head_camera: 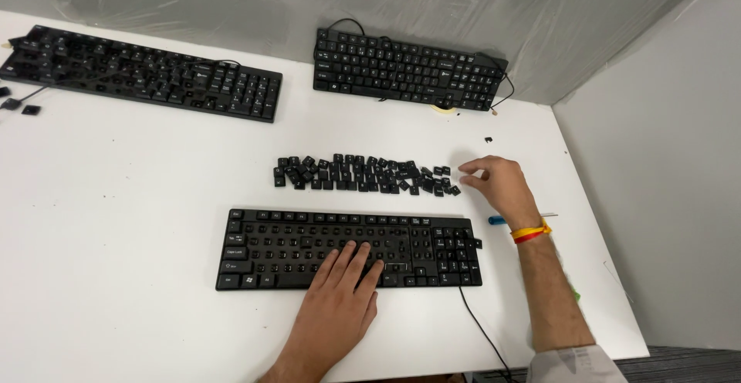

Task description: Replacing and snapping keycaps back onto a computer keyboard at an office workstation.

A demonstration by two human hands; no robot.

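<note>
Keycaps (pixel 363 175) just left of pinching right hand (pixel 498 182), none visibly held; left hand (pixel 340 290) flat, open, steadying keyboard (pixel 255 248); pick singly.

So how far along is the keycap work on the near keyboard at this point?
Early to midway, I'd judge. Done: the near keyboard has caps along its top row, left edge and number pad. In hand: the left hand lies flat on its lower middle, while the right hand reaches the right end of the row of loose keycaps. Left: most central positions look bare, and many loose caps remain.
</note>
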